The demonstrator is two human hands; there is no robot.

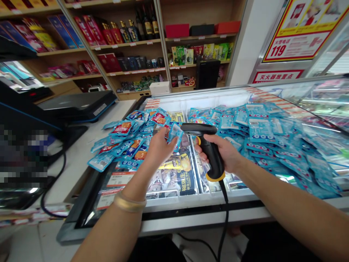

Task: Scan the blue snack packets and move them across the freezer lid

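In my left hand is a small blue snack packet, pinched between thumb and fingers with a pale printed label turned toward the scanner. My right hand is wrapped round the grip of a black and yellow barcode scanner, its head pointing left at the packet, very close to it. A pile of blue, red and orange packets lies left of my left hand. On the right spreads a larger heap of blue packets. Both piles rest on the glass top of a chest freezer.
The scanner's cable hangs down over the freezer's front edge. To the left, a counter bears a black flat device. Behind stand shelves of bottles and boxes. A fire notice is on the right wall.
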